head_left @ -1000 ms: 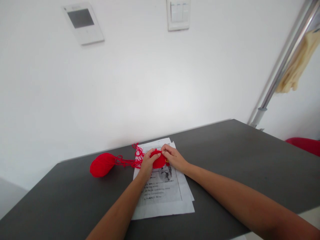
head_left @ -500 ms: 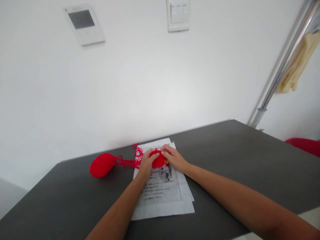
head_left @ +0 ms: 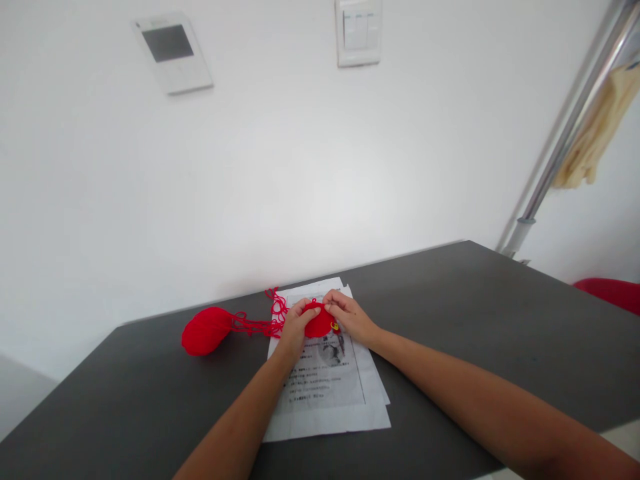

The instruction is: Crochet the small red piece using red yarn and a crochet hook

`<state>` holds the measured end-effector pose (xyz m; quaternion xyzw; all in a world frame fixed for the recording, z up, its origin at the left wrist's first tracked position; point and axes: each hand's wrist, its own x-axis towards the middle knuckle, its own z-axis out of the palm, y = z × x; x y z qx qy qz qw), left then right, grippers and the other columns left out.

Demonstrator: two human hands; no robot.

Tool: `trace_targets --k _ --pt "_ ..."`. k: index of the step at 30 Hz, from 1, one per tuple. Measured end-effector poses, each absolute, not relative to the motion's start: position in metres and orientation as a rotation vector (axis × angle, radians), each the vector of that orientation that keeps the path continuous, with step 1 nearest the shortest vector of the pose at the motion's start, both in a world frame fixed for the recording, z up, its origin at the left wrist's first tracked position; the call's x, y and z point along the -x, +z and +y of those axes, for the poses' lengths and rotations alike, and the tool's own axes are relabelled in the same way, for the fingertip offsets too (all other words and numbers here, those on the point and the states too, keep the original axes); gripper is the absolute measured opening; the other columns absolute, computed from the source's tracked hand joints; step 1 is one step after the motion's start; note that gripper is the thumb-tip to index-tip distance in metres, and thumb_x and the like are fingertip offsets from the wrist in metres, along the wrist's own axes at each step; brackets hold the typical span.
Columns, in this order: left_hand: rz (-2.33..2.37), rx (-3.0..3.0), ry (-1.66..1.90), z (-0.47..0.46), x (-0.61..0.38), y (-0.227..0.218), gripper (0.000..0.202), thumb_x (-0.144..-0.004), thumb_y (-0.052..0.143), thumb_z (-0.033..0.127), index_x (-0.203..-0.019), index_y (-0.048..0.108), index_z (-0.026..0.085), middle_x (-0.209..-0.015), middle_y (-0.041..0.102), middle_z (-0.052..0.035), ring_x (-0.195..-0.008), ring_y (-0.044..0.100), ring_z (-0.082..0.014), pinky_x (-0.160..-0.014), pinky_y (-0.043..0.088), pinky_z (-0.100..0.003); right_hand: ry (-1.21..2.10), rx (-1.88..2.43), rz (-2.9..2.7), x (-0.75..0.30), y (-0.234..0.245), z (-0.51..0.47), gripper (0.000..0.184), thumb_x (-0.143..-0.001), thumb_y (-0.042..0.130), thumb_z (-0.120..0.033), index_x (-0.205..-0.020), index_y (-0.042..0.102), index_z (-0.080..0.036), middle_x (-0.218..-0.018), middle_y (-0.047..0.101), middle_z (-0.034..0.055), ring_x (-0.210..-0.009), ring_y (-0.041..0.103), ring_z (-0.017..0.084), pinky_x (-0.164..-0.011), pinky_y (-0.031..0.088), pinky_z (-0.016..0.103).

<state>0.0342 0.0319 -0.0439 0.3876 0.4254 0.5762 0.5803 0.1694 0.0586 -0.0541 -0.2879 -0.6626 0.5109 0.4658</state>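
A small round red crochet piece [head_left: 317,323] rests on printed paper sheets [head_left: 327,393] on a dark grey table [head_left: 475,320]. My left hand [head_left: 296,328] grips its left edge. My right hand [head_left: 350,317] pinches its upper right edge, with a small yellow marker showing beside the fingers. Loose red yarn [head_left: 260,322] runs left from the piece to a red yarn ball [head_left: 206,331] lying on the table.
A white wall rises just behind the table, with a light switch [head_left: 357,31] and a wall panel [head_left: 173,52]. A metal pole [head_left: 560,140] with a hanging cloth stands at the right. A red seat [head_left: 610,292] shows past the table's right edge.
Both hands stay on the red piece with only slight finger shifts. The view has tilted a little.
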Motion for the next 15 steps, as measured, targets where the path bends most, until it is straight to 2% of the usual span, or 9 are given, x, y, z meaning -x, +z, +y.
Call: trace_targets --k 15 --pt "1.004 -0.950 1.317 0.0335 -0.0318 -0.0473 0.023 -0.054 0.072 0.026 -0.061 0.052 0.017 -0.052 0.056 0.0050 -0.044 0.050 -0.0084 -0.045 0.039 -0.019 1.194 0.719 -1.668 -0.1703 -0.0486 0.0563 0.011 -0.077 0.045 -0.024 -0.068 0.045 -0.019 -0.058 0.040 -0.0057 -0.052 0.037 0.009 -0.049 0.030 0.019"
